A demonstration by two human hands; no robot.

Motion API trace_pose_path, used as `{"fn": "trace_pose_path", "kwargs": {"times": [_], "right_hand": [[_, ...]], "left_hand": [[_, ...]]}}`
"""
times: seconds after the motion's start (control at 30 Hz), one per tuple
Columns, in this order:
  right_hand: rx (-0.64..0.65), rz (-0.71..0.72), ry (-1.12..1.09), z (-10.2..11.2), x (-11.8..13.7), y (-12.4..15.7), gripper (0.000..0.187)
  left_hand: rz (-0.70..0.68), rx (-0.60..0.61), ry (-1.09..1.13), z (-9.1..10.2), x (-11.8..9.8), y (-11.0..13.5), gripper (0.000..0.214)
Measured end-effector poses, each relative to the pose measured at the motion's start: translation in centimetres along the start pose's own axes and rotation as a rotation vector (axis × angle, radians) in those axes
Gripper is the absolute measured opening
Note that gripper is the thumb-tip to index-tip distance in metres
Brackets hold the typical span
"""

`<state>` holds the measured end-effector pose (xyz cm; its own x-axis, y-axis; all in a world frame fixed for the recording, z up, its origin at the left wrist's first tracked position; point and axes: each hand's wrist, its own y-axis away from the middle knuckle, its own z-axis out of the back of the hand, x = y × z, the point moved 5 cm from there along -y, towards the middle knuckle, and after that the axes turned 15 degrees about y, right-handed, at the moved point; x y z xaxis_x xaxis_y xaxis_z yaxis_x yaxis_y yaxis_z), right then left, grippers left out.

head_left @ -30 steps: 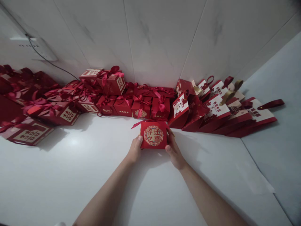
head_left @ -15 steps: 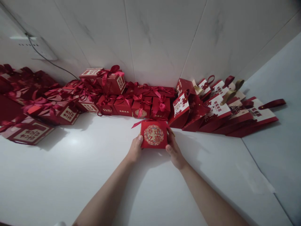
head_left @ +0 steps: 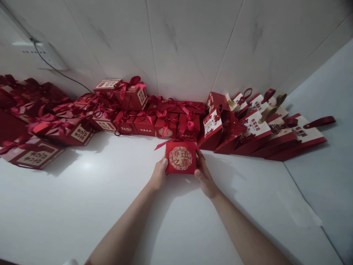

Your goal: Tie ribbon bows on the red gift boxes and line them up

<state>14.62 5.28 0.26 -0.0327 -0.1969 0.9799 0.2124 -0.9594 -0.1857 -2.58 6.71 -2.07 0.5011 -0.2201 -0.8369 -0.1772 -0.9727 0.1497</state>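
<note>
A small red gift box with a gold round emblem and a red ribbon on top stands on the white table. My left hand grips its left side, thumb on the front edge. Against the box's right side presses my right hand, fingers wrapped round the far corner. Both hands hold the box between them, just in front of the row of boxes by the wall.
Several red ribbon-tied gift boxes line the wall, piling up to the left. Red and white gift bags with strap handles lean in a row at the right. A cable runs down the tiled wall.
The box and both hands have crept very slightly away from me toward the row; otherwise nothing has moved.
</note>
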Motion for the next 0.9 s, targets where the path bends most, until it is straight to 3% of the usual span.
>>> {"fn": "trace_pose_path", "kwargs": {"times": [0.47,0.9], "right_hand": [[0.005,0.009,0.022,-0.05,0.32,-0.1,0.083],[0.007,0.004,0.005,-0.03,0.14,-0.04,0.084]], "left_hand": [[-0.095,-0.017,-0.082,0.14,0.12,-0.33,0.057],[-0.029,-0.008,-0.03,-0.13,-0.15,0.11,0.057]]}}
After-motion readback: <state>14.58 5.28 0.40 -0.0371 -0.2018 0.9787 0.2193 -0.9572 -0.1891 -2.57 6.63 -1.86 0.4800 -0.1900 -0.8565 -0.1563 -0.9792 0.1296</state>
